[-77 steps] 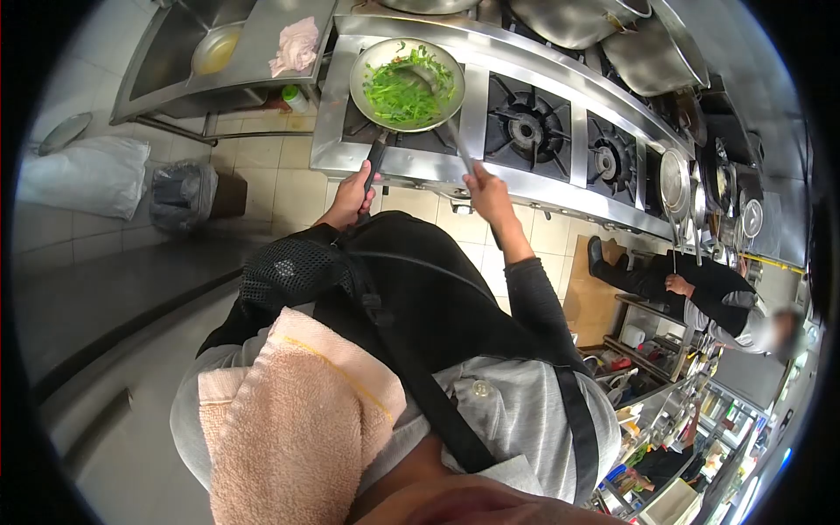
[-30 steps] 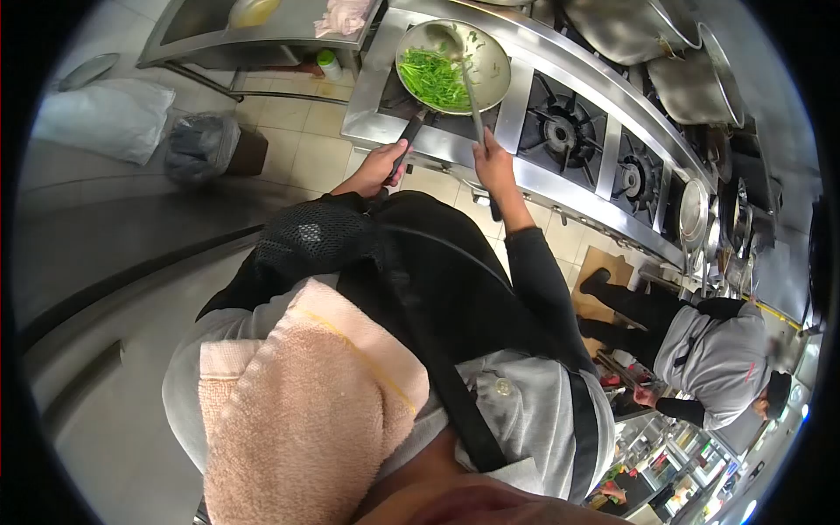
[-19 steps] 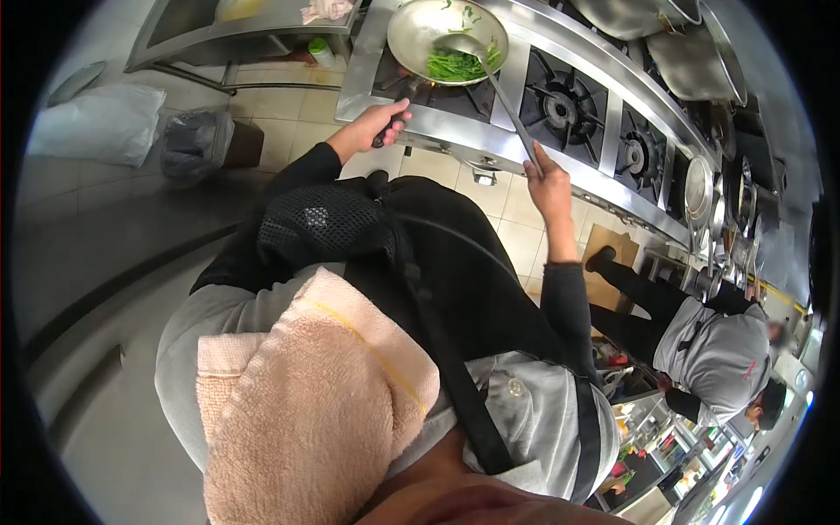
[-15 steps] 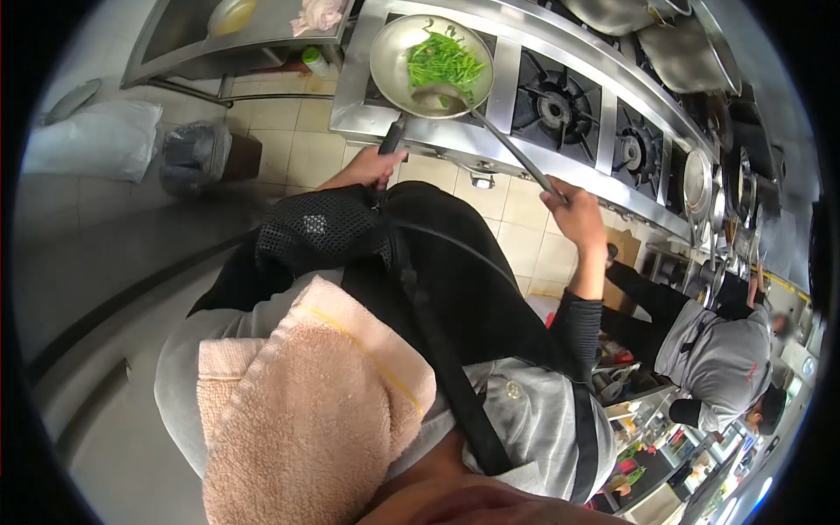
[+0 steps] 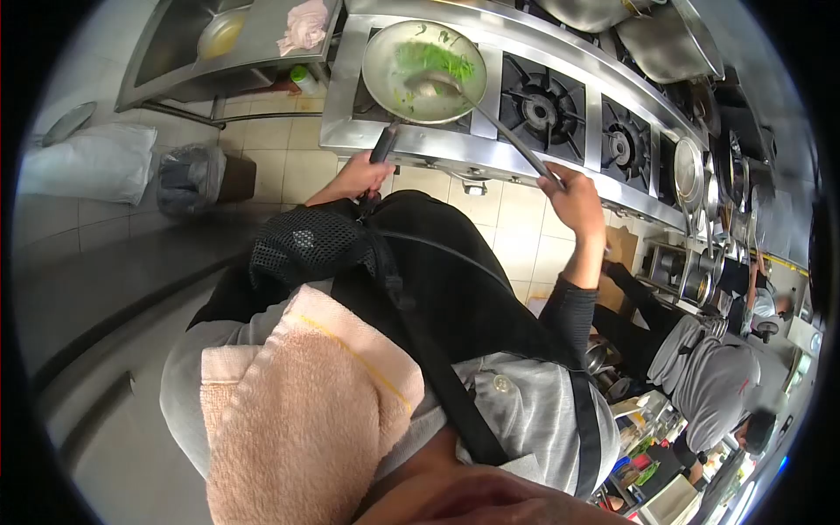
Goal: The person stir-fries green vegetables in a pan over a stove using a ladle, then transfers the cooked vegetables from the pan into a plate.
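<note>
My left hand (image 5: 360, 176) is closed around the dark handle of a frying pan (image 5: 380, 77), which sits over the leftmost burner of the stove. Chopped green vegetables (image 5: 435, 59) lie in the pan, mostly toward its far side, and look slightly blurred. In my right hand (image 5: 575, 203) is the long handle of a ladle (image 5: 509, 134). The ladle's bowl rests inside the pan, at the near edge of the greens. Small green bits cling to the pan's far wall.
Two bare burners (image 5: 539, 107) lie right of the pan, with large pots (image 5: 669, 44) behind. At left are a steel counter (image 5: 262, 45) with a pink cloth (image 5: 304, 26), and a lined bin (image 5: 192, 179). A co-worker (image 5: 713, 376) bends over at right.
The ladle's bowl has moved a little deeper into the pan, and the greens have shifted and spread. Both hands keep their grips. The co-worker at right has bent lower.
</note>
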{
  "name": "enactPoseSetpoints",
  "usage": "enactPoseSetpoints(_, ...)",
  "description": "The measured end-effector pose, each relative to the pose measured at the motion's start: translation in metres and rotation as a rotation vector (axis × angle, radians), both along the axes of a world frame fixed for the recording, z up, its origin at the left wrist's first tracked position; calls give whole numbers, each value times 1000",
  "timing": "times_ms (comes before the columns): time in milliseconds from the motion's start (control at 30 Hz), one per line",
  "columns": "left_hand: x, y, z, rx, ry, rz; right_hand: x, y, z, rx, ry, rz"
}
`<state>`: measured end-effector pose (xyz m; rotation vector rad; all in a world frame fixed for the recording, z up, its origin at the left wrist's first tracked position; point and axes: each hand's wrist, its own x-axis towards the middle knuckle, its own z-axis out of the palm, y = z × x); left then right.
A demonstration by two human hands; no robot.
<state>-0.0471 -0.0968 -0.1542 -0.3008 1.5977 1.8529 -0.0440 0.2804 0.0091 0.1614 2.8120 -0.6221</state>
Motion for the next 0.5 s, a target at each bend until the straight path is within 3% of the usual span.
enactPoseSetpoints(67,-29,3,2,50,-14,9,-7,-3,16,77,-80,-2)
enactPoseSetpoints(200,-51,20,18,-24,121,62,-38,-22,-22,16,161,-59)
enactPoseSetpoints(333,-9,20,-21,-79,201,22,-32,-22,-35,-148,328,-30)
enactPoseSetpoints(400,10,20,-15,-69,111,91,-13,-11,-19,-140,235,-16)
enactPoseSetpoints(500,-9,8,3,-49,51,0,2,-4,22,-42,-13,-26)
